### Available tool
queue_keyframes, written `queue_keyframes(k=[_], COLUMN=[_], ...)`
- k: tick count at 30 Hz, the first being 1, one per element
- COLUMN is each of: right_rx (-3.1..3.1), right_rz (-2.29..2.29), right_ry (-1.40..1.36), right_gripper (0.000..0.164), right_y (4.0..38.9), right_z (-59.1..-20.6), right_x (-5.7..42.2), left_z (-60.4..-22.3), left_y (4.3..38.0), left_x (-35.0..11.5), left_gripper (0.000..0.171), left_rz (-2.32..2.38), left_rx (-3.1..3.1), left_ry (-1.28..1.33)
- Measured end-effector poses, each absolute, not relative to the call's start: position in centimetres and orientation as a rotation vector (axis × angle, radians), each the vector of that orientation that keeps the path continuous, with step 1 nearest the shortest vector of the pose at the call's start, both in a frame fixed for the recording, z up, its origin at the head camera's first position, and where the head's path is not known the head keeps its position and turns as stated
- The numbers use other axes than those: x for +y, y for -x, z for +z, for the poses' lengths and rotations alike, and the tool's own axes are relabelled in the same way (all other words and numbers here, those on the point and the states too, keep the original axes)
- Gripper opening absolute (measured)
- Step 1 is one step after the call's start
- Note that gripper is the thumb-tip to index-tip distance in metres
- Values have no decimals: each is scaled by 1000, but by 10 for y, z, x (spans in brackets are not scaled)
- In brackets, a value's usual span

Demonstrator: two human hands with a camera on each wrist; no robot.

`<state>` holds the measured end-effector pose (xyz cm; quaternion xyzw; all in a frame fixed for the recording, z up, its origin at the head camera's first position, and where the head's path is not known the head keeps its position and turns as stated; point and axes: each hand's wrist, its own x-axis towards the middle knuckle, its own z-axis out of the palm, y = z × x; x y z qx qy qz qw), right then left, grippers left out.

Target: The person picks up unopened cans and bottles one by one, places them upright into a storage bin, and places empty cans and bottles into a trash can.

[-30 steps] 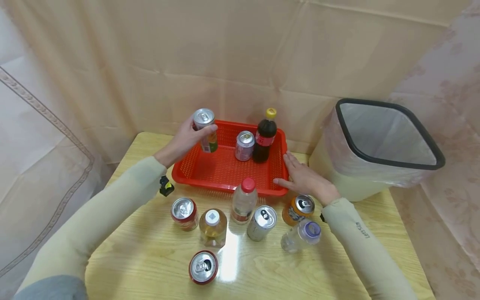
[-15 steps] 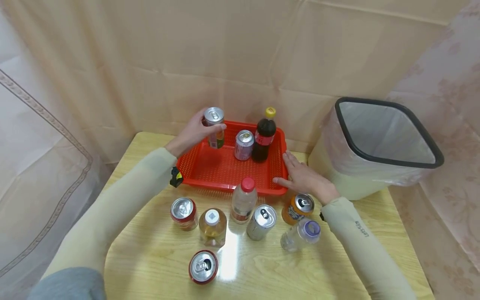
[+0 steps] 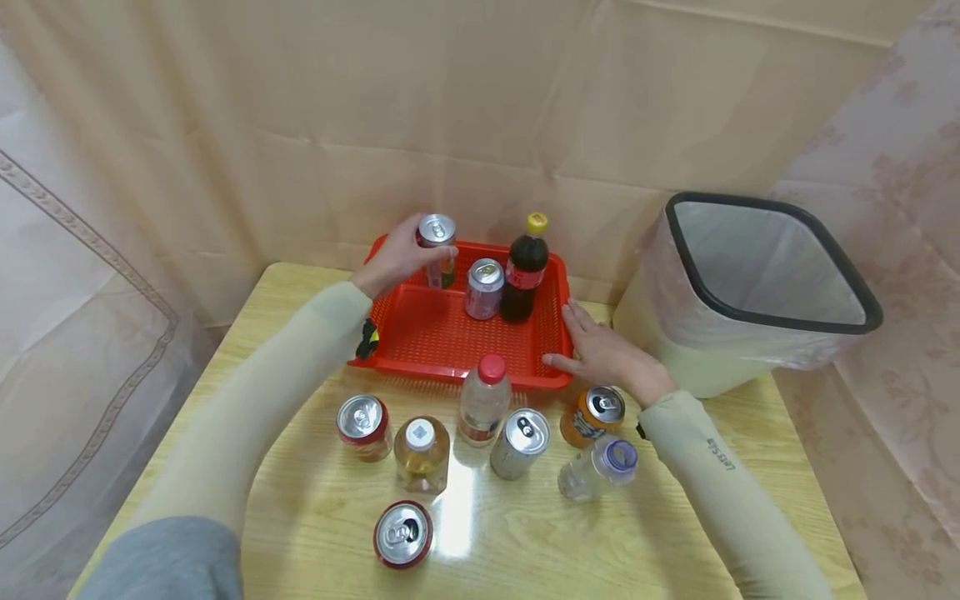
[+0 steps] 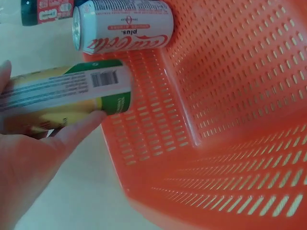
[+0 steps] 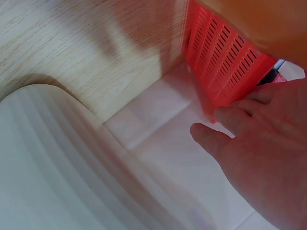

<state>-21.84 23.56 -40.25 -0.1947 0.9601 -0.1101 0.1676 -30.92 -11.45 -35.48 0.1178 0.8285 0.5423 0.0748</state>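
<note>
My left hand (image 3: 398,257) grips a slim can (image 4: 67,93) with a yellow and green label, holding it upright at the back left of the red basket (image 3: 420,359). Whether the can's base touches the basket floor I cannot tell. To its right in the basket stand a pinkish-white Coca-Cola plus can (image 4: 127,25) and a dark cola bottle (image 3: 522,279) with a yellow cap. My right hand (image 3: 604,353) rests with straight fingers against the basket's right rim; in the right wrist view its fingertips (image 5: 225,117) lie at the perforated red wall.
In front of the basket stand red cans (image 3: 364,427), an amber-liquid bottle (image 3: 422,457), a red-capped bottle (image 3: 484,400), a silver can (image 3: 520,443), an orange can (image 3: 592,417) and a purple-capped bottle (image 3: 597,469). A lined trash bin (image 3: 675,325) stands right of the basket.
My left hand has moved right with the slim can, bringing it closer to the Coca-Cola plus can and slightly toward the back. The right hand has stayed at the basket's rim.
</note>
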Motion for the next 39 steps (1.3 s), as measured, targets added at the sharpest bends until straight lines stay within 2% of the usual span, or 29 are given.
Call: queue_keyframes(k=[6, 9, 17, 23, 31, 35, 39], right_rx=[2726, 2725, 2720, 2720, 2721, 2722, 2726], right_rz=[-312, -312, -331, -326, -321, -322, -321], right_ry=[557, 567, 562, 565, 576, 575, 569], right_gripper=[107, 107, 106, 106, 106, 106, 105], right_y=[217, 217, 216, 215, 216, 216, 215], right_z=[-402, -402, -401, -400, -400, -400, -400], right_x=[235, 234, 230, 229, 228, 227, 227], left_z=[-361, -365, -370, -376, -378, -378, -379], left_y=[316, 318, 322, 324, 323, 321, 323], left_x=[-106, -104, -102, -97, -87, -87, -88], left_gripper=[16, 9, 23, 46, 34, 35, 46], left_rz=[1582, 1565, 1462, 1321, 1167, 1136, 1164], left_rx=[2425, 2439, 2454, 2496, 2523, 2535, 2514], left_ry=[-521, -519, -426, -334, -219, -206, -191])
